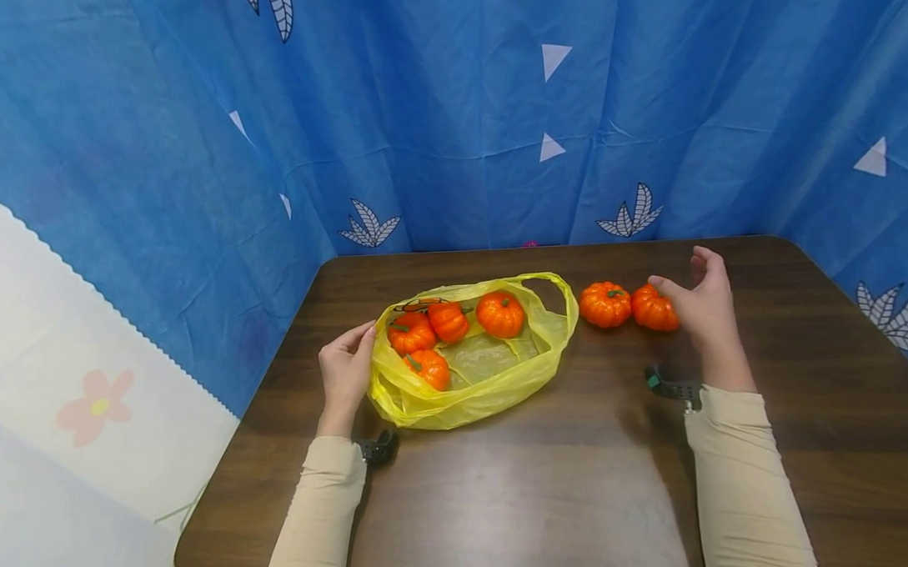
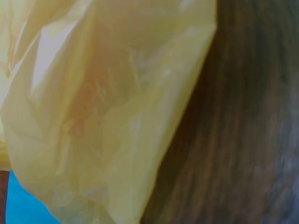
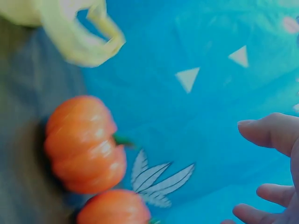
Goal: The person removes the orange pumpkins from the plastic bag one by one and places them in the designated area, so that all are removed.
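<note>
A yellow plastic bag [image 1: 495,390] lies open on the table, with several small orange pumpkins [image 1: 501,314] inside it. At the bag's left rim my left hand [image 1: 347,366] pinches the plastic between thumb and fingers. In the left wrist view the bag [image 2: 107,107] fills much of the picture and hides the hand. Two more pumpkins, one on the left [image 1: 605,304] and one on the right [image 1: 653,308], sit side by side to the right of the bag. My right hand [image 1: 706,312] is above and beside the right one, thumb and fingers spread, holding nothing.
The brown wooden table [image 1: 506,498] ends at a blue patterned curtain [image 1: 449,133] behind it. A white cloth with a flower print [image 1: 98,404] hangs at the left. One bag handle [image 1: 567,300] loops toward the loose pumpkins.
</note>
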Available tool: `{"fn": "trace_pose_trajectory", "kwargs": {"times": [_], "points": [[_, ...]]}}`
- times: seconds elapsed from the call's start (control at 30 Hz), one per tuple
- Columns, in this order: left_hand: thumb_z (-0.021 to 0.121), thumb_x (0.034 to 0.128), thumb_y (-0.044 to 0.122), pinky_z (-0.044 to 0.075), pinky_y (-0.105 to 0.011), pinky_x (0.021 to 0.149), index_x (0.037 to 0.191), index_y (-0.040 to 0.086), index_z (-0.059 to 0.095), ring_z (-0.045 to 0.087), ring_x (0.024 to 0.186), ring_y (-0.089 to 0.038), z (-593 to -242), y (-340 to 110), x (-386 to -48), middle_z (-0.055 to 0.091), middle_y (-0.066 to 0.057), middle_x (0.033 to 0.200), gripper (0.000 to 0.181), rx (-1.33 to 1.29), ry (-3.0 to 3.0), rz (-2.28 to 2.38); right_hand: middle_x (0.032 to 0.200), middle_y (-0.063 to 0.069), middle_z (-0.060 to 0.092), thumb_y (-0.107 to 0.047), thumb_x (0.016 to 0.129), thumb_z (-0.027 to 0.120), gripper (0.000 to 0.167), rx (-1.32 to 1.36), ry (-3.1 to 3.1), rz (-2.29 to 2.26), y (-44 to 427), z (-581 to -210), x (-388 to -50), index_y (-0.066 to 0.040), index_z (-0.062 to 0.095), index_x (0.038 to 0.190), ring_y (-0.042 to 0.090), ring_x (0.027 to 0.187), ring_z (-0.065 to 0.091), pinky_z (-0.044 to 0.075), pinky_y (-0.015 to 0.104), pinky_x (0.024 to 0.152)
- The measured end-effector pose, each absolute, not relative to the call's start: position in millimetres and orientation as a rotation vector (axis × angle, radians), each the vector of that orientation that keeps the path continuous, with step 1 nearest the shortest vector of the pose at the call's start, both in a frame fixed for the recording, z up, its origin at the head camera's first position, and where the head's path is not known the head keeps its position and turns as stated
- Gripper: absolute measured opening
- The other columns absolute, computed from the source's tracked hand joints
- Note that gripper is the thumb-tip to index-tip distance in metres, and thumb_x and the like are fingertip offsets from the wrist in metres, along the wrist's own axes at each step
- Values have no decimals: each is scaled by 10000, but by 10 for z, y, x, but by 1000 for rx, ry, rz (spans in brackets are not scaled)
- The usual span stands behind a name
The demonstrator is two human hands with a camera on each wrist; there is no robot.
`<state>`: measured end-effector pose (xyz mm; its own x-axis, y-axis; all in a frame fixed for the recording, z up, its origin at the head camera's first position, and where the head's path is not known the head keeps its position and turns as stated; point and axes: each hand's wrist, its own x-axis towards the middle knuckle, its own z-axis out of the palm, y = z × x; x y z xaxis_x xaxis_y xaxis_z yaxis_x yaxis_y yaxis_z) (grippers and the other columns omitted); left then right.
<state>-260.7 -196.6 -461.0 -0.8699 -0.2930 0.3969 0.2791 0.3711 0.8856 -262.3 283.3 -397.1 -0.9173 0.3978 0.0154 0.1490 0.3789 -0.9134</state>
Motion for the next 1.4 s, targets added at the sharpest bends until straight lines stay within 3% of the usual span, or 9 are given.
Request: {"fn": "trace_pose_trajectory", "kwargs": {"times": [0.17,0.33,0.63,0.77,0.87,1.0,1.2,1.4], "points": [[708,936,118,543,-75,711,1077,-4,769,724,881,-228,-4595,-1967,-2605,757,-201,1051,196,4,-2139,-1499,1675,87,203,-412,934,680,886,-425,-2382,1548,2731,-3765,-2540,-177,155,1607,309,1526,224,240,491,1250],[708,937,122,541,-72,711,1078,2,770,697,833,-74,-4593,-1976,-2600,760,-191,1053,196,16,-2147,-1478,1598,119,351,-373,940,687,796,-288,-2354,1584,2577,-3673,-2504,-192,247,1577,297,1433,386,350,453,1204],[709,934,108,539,-68,704,1070,-11,769,722,897,-328,-4608,-1997,-2584,756,-210,1042,191,-2,-2121,-1500,1518,154,441,-242,955,689,747,14,-2415,1599,2238,-3669,-2516,-132,266,1561,322,1349,474,439,465,1129],[709,935,117,542,-72,707,1076,-6,769,722,907,-315,-4597,-1996,-2576,757,-203,1050,196,5,-2127,-1502,1479,133,478,-209,945,704,707,119,-2427,1637,2123,-3650,-2506,-117,322,1533,303,1327,497,456,414,1124],[706,937,115,543,-74,712,1078,-4,769,722,920,-307,-4587,-1991,-2574,758,-199,1055,195,8,-2128,-1503,1439,111,507,-213,944,708,664,186,-2423,1689,2042,-3632,-2490,-112,368,1505,277,1314,509,475,249,1082],[705,940,129,535,-64,712,1085,3,768,724,921,-297,-4590,-1981,-2587,758,-191,1062,202,16,-2139,-1497,1366,58,543,-201,950,699,596,269,-2402,1776,1963,-3623,-2464,-106,414,1465,237,1276,526,494,88,927],[708,941,152,538,-68,700,1080,13,772,712,875,-270,-4598,-1956,-2596,763,-180,1047,207,9,-2151,-1488,1336,118,559,-184,957,688,503,347,-2403,1864,1854,-3657,-2436,-106,471,1404,291,1219,550,520,102,886],[706,939,129,535,-64,707,1080,-2,767,720,886,-282,-4615,-1959,-2590,762,-184,1049,202,18,-2155,-1487,1371,200,547,-147,953,682,504,437,-2480,1884,1685,-3754,-2464,-52,468,1400,388,1266,530,513,121,889]]}}
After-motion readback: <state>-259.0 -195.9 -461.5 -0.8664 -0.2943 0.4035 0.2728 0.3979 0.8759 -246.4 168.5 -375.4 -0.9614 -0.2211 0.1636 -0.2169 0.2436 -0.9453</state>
